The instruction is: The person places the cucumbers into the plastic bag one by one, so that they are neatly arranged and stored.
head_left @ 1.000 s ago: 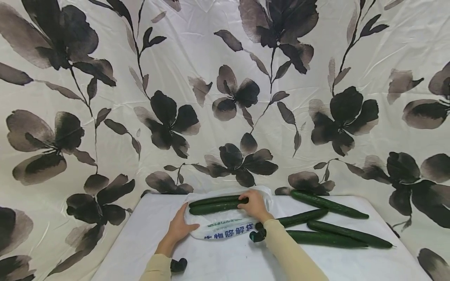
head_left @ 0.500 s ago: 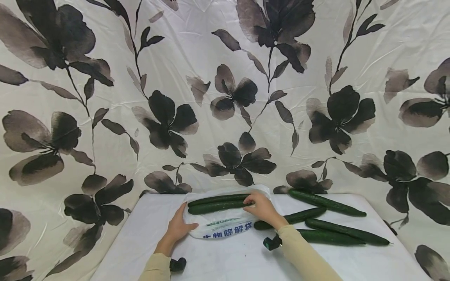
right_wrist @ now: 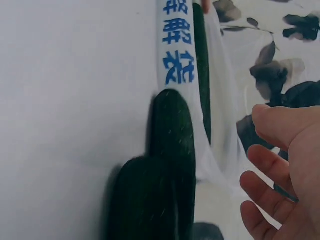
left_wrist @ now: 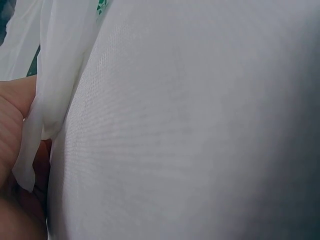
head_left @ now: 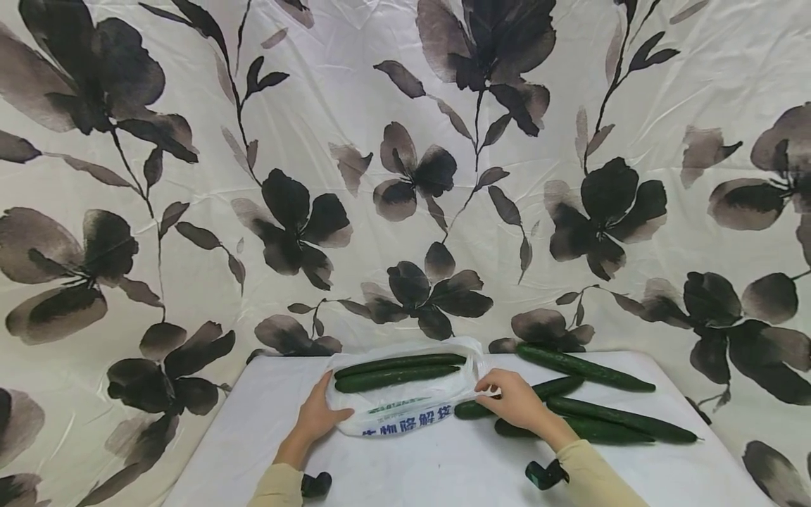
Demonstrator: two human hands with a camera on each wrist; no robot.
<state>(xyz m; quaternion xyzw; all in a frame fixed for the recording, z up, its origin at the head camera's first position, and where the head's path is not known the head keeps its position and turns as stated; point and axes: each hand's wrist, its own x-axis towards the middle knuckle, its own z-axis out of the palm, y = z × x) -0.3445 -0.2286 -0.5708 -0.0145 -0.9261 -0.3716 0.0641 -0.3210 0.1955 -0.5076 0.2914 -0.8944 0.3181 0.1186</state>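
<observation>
A white plastic bag [head_left: 405,403] with blue and green print lies at the table's middle, its mouth spread toward the right. Two long green cucumbers [head_left: 395,378] lie side by side in it. My left hand [head_left: 315,410] grips the bag's left end, thumb in front; in the left wrist view the bag's plastic [left_wrist: 55,70] runs between thumb and fingers. My right hand [head_left: 521,401] is just right of the bag's mouth, above loose cucumbers. Its fingers [right_wrist: 267,167] are loosely bent with nothing between them in the right wrist view.
Several loose cucumbers lie on the right: one at the back [head_left: 586,367], and a crossing group nearer, including a front cucumber [head_left: 624,417]. A white cloth covers the table [head_left: 412,479]. Behind it hangs a floral curtain [head_left: 355,84].
My right hand has let go of the cucumbers' right ends in the bag and moved right, past the bag's mouth. My left hand stays at the bag's left end.
</observation>
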